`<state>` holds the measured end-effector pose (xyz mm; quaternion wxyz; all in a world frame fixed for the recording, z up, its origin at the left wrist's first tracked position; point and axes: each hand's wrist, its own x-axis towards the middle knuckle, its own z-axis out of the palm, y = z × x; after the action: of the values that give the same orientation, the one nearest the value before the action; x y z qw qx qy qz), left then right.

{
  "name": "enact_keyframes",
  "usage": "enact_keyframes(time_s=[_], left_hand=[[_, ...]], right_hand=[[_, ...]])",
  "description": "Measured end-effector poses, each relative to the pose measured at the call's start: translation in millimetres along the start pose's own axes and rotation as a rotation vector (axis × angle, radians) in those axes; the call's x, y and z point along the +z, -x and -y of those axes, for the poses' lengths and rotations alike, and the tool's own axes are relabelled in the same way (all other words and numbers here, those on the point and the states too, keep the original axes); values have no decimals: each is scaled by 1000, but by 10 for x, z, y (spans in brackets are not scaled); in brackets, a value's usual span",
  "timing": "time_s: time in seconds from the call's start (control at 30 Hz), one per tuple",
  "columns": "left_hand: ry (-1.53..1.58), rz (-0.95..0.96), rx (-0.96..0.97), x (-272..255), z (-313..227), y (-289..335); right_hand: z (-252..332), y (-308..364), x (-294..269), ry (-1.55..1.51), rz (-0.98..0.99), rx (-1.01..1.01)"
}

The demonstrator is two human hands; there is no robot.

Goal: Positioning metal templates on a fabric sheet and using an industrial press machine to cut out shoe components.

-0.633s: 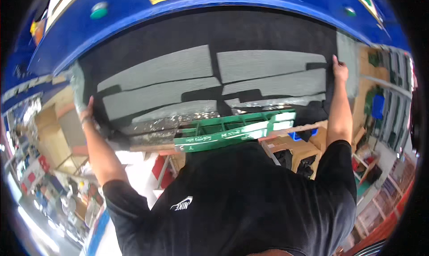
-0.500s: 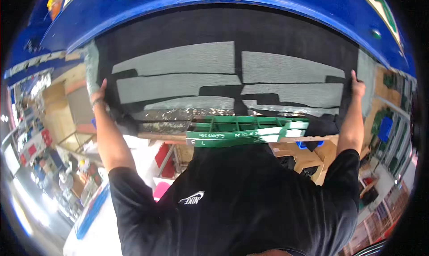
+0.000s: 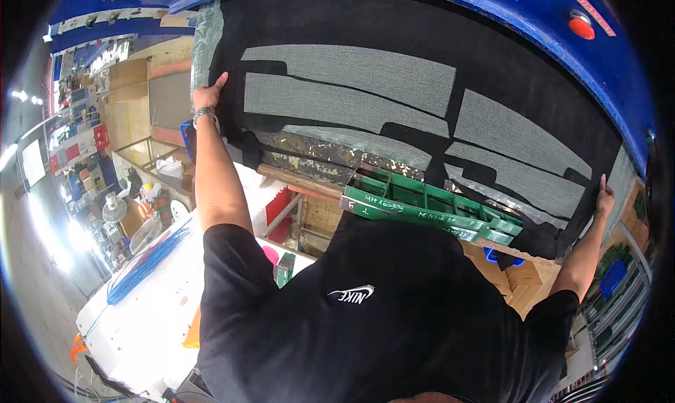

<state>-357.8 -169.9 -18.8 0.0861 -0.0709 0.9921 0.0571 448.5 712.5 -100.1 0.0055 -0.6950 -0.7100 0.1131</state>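
A wide black sheet [image 3: 337,16] with several long cut-out openings lies over a worn grey-green board [image 3: 351,97], which shows through the gaps. At the sheet's left edge is my left hand [image 3: 209,95], closed round the margin with its thumb on top and the other fingers mostly hidden. My right hand [image 3: 605,198] grips the right edge in the same way, thumb up. Between my arms, along the near edge, sits a long green metal frame [image 3: 415,203] with cross-ribs and white handwriting, looking like a cutting die. Narrow black strips of the sheet hang down near it.
A blue machine edge [image 3: 555,69] with a red push button [image 3: 581,28] curves beyond the sheet. To the left stand a white table [image 3: 140,326] with blue strips on it and a fan [image 3: 114,210]. Cardboard boxes [image 3: 520,280] lie below at the right.
The view has turned, so the sheet now slants down to the right. Both hands keep their hold on its edges. More of the room on the left shows.
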Motion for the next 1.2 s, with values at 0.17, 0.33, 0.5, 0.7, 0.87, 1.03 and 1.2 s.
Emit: enact_keyframes(time_s=[0.17, 0.33, 0.5, 0.7, 0.87, 1.03, 1.2], left_hand=[[188, -43, 31, 138, 238, -156], [253, -45, 63, 275, 194, -58], [309, -127, 141, 79, 232, 247], [234, -54, 93, 40, 966, 132], [229, 17, 107, 90, 1090, 361], [296, -12, 95, 58, 1156, 606], [348, -10, 65, 155, 1238, 693]], right_hand=[[-201, -260, -233, -167, 178, -30], [-362, -167, -254, 278, -158, -315], [-211, 348, -329, 320, -105, -253], [-500, 751, -483, 355, -24, -170], [-887, 1134, -593, 354, -77, -157], [-1046, 1438, -584, 379, -98, -137], [-1100, 1567, -674, 380, -110, -124]])
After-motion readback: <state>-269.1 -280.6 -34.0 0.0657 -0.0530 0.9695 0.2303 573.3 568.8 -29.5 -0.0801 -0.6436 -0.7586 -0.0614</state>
